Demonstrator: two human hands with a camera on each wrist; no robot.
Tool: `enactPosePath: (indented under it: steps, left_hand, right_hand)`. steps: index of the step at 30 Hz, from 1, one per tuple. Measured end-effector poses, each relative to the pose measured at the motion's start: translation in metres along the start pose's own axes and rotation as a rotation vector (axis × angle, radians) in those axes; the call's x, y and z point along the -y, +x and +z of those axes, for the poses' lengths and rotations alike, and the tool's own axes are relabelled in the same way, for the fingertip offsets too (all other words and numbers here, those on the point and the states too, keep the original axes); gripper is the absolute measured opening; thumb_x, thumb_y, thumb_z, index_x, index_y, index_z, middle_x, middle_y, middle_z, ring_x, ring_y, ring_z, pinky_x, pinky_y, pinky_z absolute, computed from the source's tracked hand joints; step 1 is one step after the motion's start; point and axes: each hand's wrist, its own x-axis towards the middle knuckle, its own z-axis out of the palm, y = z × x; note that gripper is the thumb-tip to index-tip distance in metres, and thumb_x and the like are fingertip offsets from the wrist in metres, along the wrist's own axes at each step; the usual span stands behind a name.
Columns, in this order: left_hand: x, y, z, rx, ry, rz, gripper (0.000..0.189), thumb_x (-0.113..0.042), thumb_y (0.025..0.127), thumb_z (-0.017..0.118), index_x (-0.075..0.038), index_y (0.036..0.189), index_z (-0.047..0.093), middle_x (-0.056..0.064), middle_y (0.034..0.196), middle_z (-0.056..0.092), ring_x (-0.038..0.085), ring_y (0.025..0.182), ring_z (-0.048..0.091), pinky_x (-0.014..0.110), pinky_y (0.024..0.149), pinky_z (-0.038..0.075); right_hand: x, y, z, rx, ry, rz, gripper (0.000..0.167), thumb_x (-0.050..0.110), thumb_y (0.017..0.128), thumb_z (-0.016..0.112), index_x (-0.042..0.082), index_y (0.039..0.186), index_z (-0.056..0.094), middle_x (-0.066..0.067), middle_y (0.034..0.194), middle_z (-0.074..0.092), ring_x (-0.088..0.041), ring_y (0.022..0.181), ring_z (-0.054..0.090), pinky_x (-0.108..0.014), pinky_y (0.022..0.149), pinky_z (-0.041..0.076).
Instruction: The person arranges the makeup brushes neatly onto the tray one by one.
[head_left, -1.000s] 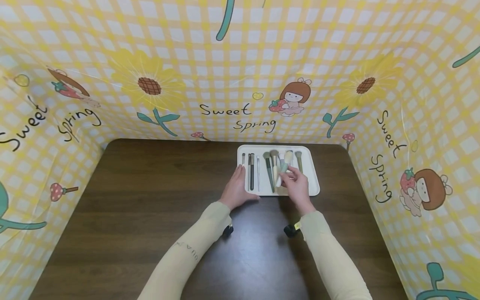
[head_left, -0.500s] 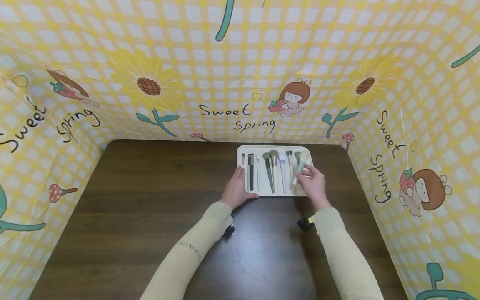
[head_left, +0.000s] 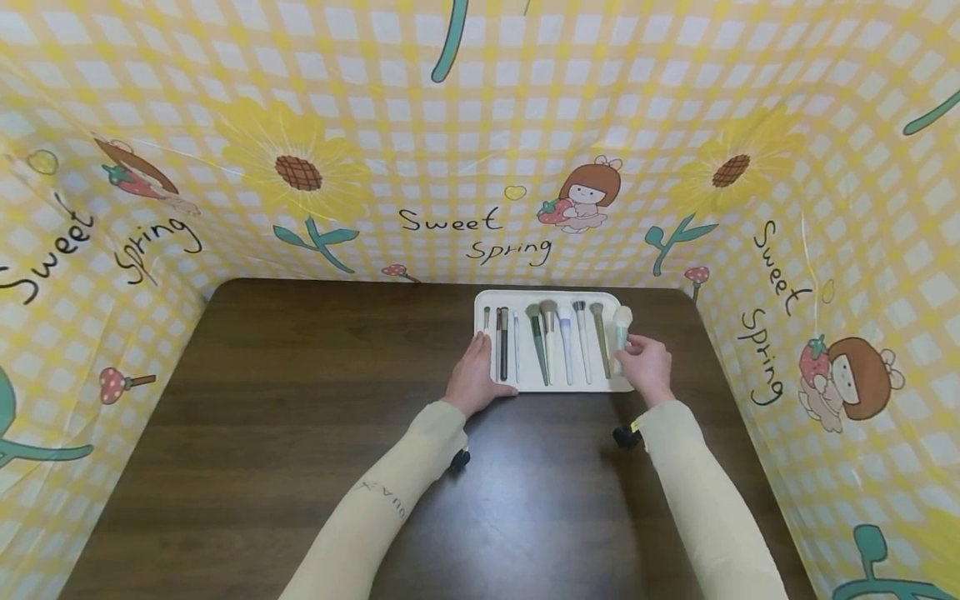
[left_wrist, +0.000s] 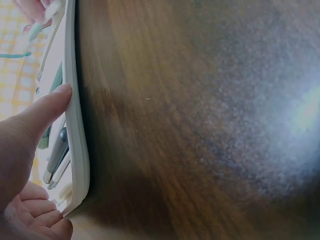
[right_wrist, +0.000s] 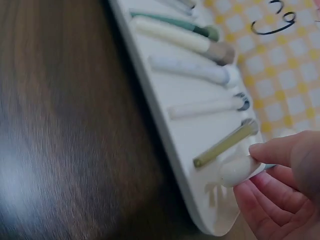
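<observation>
A white tray (head_left: 528,367) lies on the table with several makeup brushes set side by side in it. My left hand (head_left: 471,377) holds the tray's near left corner, thumb (left_wrist: 60,97) on the front rim and fingers curled by the left side. Over the tray's right end, my right hand (head_left: 647,367) pinches a makeup brush with a pale fluffy head (head_left: 622,317) and mint-green collar. In the right wrist view its rounded white handle end (right_wrist: 237,171) sticks out between thumb and fingers, above the tray floor. An olive-green brush (right_wrist: 225,145) lies just left of it.
The dark wooden table (head_left: 300,400) stretches left and toward me. A yellow checked cloth (head_left: 420,167) walls it in at the back and both sides. Other brushes, such as a dark green one (head_left: 538,342) and a cream one (head_left: 550,342), fill the tray's middle.
My right hand has carried the mint-collared brush rightward, from above the middle brushes past the olive-green one to the tray's right end. The left hand has stayed at the corner.
</observation>
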Motion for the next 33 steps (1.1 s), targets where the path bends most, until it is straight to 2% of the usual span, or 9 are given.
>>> enactPosePath:
  steps: [7,12,19,28,33]
  left_hand:
    - [0.000,0.001,0.003,0.002,-0.010,-0.005,0.120,-0.039,0.071,0.095,0.009,0.155,0.025,0.025,0.164,0.020,0.031,0.151,0.020,0.040,0.118,0.025]
    - [0.001,0.002,0.005,0.001,-0.017,0.003,0.120,-0.039,0.071,0.095,0.009,0.156,0.025,0.025,0.164,0.019,0.032,0.151,0.020,0.041,0.118,0.026]
    - [0.002,0.002,0.003,-0.009,-0.044,-0.025,0.120,-0.037,0.071,0.095,0.007,0.157,0.024,0.023,0.165,0.019,0.031,0.151,0.020,0.044,0.117,0.028]
    - [0.000,0.003,0.001,0.012,-0.024,-0.027,0.121,-0.039,0.072,0.094,0.006,0.158,0.021,0.021,0.165,0.017,0.029,0.152,0.017,0.043,0.118,0.025]
    - [0.001,0.004,0.001,0.027,0.001,-0.030,0.121,-0.040,0.073,0.093,0.006,0.158,0.021,0.021,0.166,0.016,0.029,0.152,0.016,0.042,0.119,0.023]
  right_hand:
    - [-0.005,0.005,0.003,0.039,-0.154,-0.018,0.044,0.014,0.095,0.068,-0.011,0.131,0.062,-0.027,0.117,0.068,-0.043,0.108,0.064,-0.051,0.090,0.052]
    - [-0.004,0.009,0.005,0.030,-0.222,-0.038,0.040,0.012,0.094,0.066,-0.010,0.126,0.065,-0.027,0.112,0.070,-0.044,0.104,0.065,-0.053,0.087,0.052]
    - [0.001,0.015,0.008,0.039,-0.225,-0.030,0.038,0.011,0.093,0.065,-0.009,0.125,0.067,-0.027,0.115,0.069,-0.044,0.105,0.065,-0.054,0.089,0.052]
    - [-0.001,0.023,0.010,0.028,-0.249,-0.029,0.038,0.013,0.091,0.066,-0.008,0.123,0.069,-0.026,0.113,0.070,-0.045,0.105,0.064,-0.056,0.090,0.051]
    - [-0.001,0.022,0.011,0.044,-0.241,0.001,0.038,0.013,0.093,0.064,-0.007,0.125,0.067,-0.027,0.115,0.069,-0.045,0.106,0.064,-0.056,0.091,0.050]
